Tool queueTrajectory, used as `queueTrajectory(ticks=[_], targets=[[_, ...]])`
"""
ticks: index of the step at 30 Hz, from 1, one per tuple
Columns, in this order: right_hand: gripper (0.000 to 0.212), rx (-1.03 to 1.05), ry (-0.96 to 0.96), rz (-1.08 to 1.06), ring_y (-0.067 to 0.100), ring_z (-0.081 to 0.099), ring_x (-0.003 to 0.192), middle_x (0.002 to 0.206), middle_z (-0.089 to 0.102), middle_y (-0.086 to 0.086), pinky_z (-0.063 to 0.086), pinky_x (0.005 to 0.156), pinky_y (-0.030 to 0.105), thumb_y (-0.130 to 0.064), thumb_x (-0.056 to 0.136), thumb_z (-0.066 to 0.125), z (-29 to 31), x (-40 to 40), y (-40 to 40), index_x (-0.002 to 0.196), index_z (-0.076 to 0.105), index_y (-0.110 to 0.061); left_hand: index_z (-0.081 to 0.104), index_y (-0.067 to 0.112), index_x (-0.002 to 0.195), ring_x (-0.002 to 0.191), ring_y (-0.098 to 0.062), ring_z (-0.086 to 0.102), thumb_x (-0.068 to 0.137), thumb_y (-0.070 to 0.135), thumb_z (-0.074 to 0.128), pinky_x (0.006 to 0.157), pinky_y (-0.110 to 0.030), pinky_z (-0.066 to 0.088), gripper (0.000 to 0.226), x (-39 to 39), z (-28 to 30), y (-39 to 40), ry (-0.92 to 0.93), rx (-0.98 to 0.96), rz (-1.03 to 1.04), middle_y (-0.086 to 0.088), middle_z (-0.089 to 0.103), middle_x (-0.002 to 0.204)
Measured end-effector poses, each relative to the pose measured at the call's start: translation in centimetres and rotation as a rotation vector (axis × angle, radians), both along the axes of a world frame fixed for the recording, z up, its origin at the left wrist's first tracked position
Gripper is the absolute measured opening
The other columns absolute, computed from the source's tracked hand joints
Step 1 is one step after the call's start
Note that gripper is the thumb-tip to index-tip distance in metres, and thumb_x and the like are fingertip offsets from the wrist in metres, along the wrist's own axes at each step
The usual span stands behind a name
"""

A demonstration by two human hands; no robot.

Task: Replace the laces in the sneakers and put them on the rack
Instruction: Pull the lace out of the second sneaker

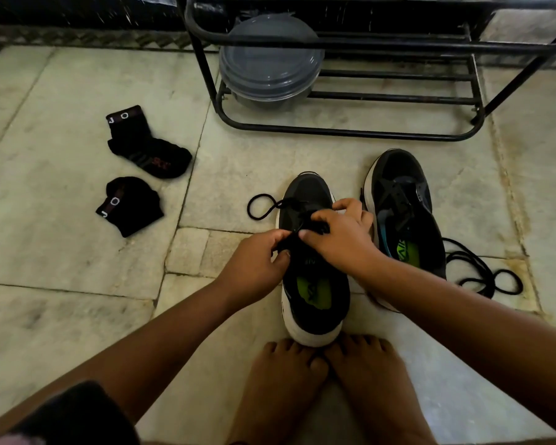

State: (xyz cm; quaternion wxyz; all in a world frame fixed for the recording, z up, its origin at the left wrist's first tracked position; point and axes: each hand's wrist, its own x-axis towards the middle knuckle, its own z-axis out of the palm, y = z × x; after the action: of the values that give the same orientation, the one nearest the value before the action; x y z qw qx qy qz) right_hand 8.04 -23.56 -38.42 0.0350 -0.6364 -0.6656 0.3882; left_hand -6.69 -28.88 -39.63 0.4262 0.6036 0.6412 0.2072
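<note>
On the stone floor [77,268], right by the bare feet, the near sneaker [312,284] is being laced: its black lace [264,205] is pinched by the left hand [257,261] and right hand [337,236]. The second sneaker [405,220] is waiting beside it, with a loose lace [482,271] alongside. Nothing's been put on the rack [350,131] yet.

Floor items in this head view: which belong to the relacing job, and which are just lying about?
Job: near sneaker, pinched by left hand and right hand; second sneaker; loose lace; rack.
Lying about: two black socks; lidded container.
</note>
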Motion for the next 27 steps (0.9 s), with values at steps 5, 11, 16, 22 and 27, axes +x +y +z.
queueTrajectory(ticks=[5, 11, 16, 22, 27], targets=[[0.022, 0.083, 0.044, -0.150, 0.024, 0.027, 0.114, 0.108, 0.027, -0.002, 0.033, 0.101, 0.039, -0.043, 0.088, 0.060, -1.3, -0.9, 0.5, 0.096, 0.065, -0.023, 0.058, 0.014, 0.124, 0.105, -0.011, 0.060, 0.093, 0.007, 0.048, 0.092, -0.029, 0.049, 0.034, 0.5, -0.3, -0.2, 0.061, 0.035, 0.020, 0.000, 0.066, 0.114], [0.007, 0.234, 0.175, -0.140, 0.014, 0.023, 0.103, 0.105, 0.029, -0.003, 0.026, 0.094, 0.031, -0.037, 0.088, 0.061, -1.7, 0.1, -0.6, 0.086, 0.056, -0.032, 0.059, 0.014, 0.122, 0.105, -0.011, 0.061, 0.092, 0.006, 0.048, 0.093, -0.028, 0.049, 0.033, 0.4, -0.5, -0.5, 0.046, 0.049, 0.035, 0.001, 0.066, 0.113], [0.010, 0.267, 0.116, 0.039, 0.010, 0.017, 0.101, 0.104, 0.026, -0.005, 0.018, 0.096, 0.030, -0.037, 0.090, 0.056, -1.4, 0.8, -1.8, 0.085, 0.050, -0.031, 0.059, 0.018, 0.123, 0.105, -0.006, 0.059, 0.092, 0.007, 0.048, 0.092, -0.020, 0.046, 0.034, 0.4, -0.6, -0.6, 0.032, 0.056, 0.033, 0.005, 0.065, 0.113], [0.021, 0.433, 0.057, 0.317, 0.016, 0.022, 0.118, 0.109, 0.033, -0.008, 0.019, 0.097, 0.038, -0.047, 0.084, 0.053, -0.3, 1.5, -3.7, 0.080, 0.060, -0.028, 0.059, 0.017, 0.123, 0.101, -0.002, 0.057, 0.093, 0.008, 0.048, 0.086, -0.008, 0.041, 0.034, 0.3, -0.6, -0.5, 0.048, 0.063, 0.007, 0.007, 0.065, 0.111], [0.025, 0.604, 0.184, 0.647, 0.027, 0.033, 0.126, 0.121, 0.050, 0.003, 0.020, 0.097, 0.038, -0.046, 0.083, 0.051, 0.7, 2.8, -5.9, 0.080, 0.069, -0.028, 0.059, 0.017, 0.124, 0.104, -0.005, 0.060, 0.094, 0.014, 0.050, 0.093, -0.022, 0.048, 0.031, 0.1, -0.9, -0.3, 0.056, 0.072, 0.012, 0.005, 0.066, 0.114]])
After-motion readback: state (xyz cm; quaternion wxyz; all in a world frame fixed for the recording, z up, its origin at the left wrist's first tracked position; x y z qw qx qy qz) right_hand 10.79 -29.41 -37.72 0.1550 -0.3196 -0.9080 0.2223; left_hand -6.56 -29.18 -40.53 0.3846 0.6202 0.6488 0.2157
